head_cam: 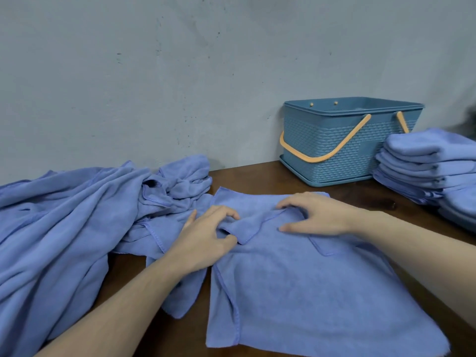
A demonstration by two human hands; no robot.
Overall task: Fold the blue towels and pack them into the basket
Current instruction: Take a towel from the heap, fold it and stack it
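Note:
A blue towel (304, 287) lies spread on the brown table in front of me, with a folded flap near its far edge. My left hand (206, 240) pinches the left end of that flap between thumb and curled fingers. My right hand (319, 215) has its fingers curled over the flap's right part and its thumb pressed on the cloth. The blue woven basket (334, 148) with orange handles stands at the back right against the wall. A stack of folded blue towels (432, 171) sits to its right.
A heap of unfolded blue towels (77, 222) covers the left side of the table (257, 179) up to the wall. The grey wall (180, 73) closes off the back. Bare wood shows between the towel and the basket.

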